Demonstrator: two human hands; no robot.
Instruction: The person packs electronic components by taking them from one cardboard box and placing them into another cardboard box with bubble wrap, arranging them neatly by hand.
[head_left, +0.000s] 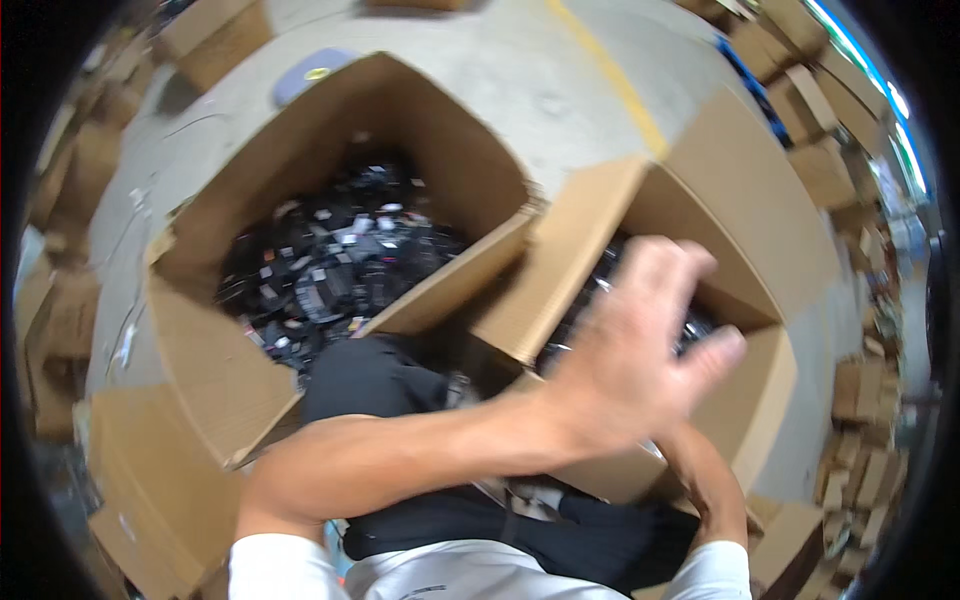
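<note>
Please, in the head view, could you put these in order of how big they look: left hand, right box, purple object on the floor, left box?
Largest to smallest:
1. Left box
2. Right box, partly covered
3. Left hand, blurred; its nearness to the camera enlarges it
4. Purple object

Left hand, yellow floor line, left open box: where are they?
Left hand (632, 368): head view, its back.
Yellow floor line (614, 72): head view, middle stretch.
Left open box (445, 130): head view, far inner wall.
</note>
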